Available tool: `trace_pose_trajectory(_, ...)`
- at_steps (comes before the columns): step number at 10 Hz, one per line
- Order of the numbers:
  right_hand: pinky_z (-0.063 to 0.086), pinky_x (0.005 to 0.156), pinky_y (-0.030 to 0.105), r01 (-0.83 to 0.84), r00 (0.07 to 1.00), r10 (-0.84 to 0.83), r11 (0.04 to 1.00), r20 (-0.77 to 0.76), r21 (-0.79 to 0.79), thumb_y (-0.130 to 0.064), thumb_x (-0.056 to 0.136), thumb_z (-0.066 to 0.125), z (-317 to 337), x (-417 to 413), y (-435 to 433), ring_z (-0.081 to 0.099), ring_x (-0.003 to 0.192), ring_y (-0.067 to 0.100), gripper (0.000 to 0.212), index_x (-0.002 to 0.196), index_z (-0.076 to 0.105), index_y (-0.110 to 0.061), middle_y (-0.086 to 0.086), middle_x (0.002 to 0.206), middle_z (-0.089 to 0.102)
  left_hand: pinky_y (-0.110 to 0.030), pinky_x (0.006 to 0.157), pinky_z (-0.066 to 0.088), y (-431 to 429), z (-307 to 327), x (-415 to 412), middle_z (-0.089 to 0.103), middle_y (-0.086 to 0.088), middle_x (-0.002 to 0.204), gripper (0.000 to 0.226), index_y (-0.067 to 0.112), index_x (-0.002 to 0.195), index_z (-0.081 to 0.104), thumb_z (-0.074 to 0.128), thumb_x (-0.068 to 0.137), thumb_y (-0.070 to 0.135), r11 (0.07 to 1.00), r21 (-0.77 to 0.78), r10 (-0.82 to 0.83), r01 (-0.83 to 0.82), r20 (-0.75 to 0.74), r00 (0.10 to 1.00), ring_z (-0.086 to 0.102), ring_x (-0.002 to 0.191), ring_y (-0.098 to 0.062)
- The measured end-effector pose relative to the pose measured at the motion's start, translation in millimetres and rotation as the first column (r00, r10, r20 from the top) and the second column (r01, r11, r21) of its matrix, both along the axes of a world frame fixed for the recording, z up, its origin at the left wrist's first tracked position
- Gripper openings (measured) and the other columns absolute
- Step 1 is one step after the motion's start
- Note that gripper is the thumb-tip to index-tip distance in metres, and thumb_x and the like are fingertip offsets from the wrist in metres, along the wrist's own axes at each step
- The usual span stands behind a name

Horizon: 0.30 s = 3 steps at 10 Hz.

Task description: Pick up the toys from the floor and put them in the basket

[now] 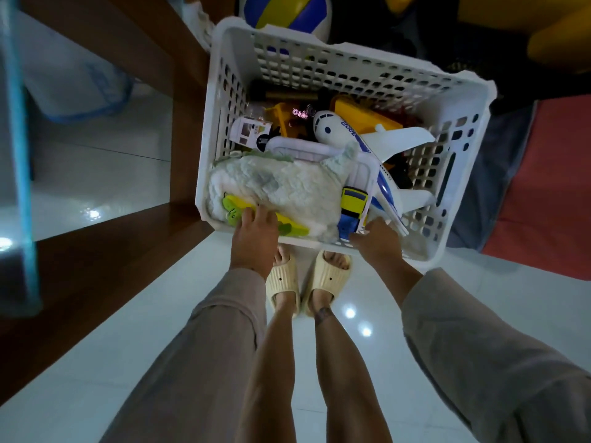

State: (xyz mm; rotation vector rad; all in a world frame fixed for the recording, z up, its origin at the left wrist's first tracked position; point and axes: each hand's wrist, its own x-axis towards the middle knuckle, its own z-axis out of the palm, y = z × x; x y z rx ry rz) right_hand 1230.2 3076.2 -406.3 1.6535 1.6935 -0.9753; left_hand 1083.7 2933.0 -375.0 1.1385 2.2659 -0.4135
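A white perforated plastic basket point(319, 55) stands just beyond my feet, full of toys. Inside lie a pale fluffy plush point(281, 183), a white and blue toy plane point(358, 135), a yellow and blue toy bus point(350, 206), a yellow block point(364, 119) and a small white box point(248, 132). My left hand point(254, 238) grips the near rim at the left, fingers over a yellow-green flat toy point(287, 227). My right hand point(375, 241) grips the near rim at the right, beside the bus.
A dark wooden furniture frame point(179, 100) runs along the basket's left side. A blue, yellow and white ball point(284, 9) sits behind the basket. Red and blue fabric point(550, 187) lies at the right. My feet in cream slippers point(307, 279) stand on glossy white tiles.
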Motion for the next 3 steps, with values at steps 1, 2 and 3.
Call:
trace_pose_trajectory(1,0.046,0.075,0.021,0.16,0.983,-0.164,0.985,-0.076,-0.057,-0.02,0.084,0.064,43,11,8,0.063,0.097,0.029,0.033,0.111,0.059,-0.003,0.016,0.114,0.063,-0.037,0.116,0.027,-11,24,8,0.027,-0.014,0.154,0.059,0.009,0.143,0.033,0.045,0.086,0.007,0.985,-0.026,0.174,-0.172,0.205,0.963,0.026,0.142,-0.029)
trace_pose_trajectory(2,0.043,0.045,0.016,0.635,0.661,-0.726,0.676,-0.19,-0.372,-0.015,0.084,0.063,115,17,20,0.059,0.061,0.015,0.011,0.094,0.062,-0.011,0.011,0.098,0.065,-0.033,0.113,0.03,-23,55,12,0.031,-0.008,0.154,0.054,0.013,0.142,0.036,0.042,0.088,0.011,0.981,0.0,0.189,-0.195,0.248,0.95,0.029,0.141,-0.022)
trace_pose_trajectory(3,0.046,0.043,0.016,0.631,0.277,-0.878,0.473,-0.392,-0.614,-0.02,0.076,0.07,203,32,61,0.063,0.052,0.006,0.009,0.085,0.07,-0.017,0.003,0.09,0.072,-0.036,0.098,0.043,-37,86,14,0.051,-0.006,0.134,0.036,0.014,0.125,0.054,0.045,0.09,0.013,0.941,-0.046,0.333,-0.336,0.307,0.891,0.046,0.125,-0.024)
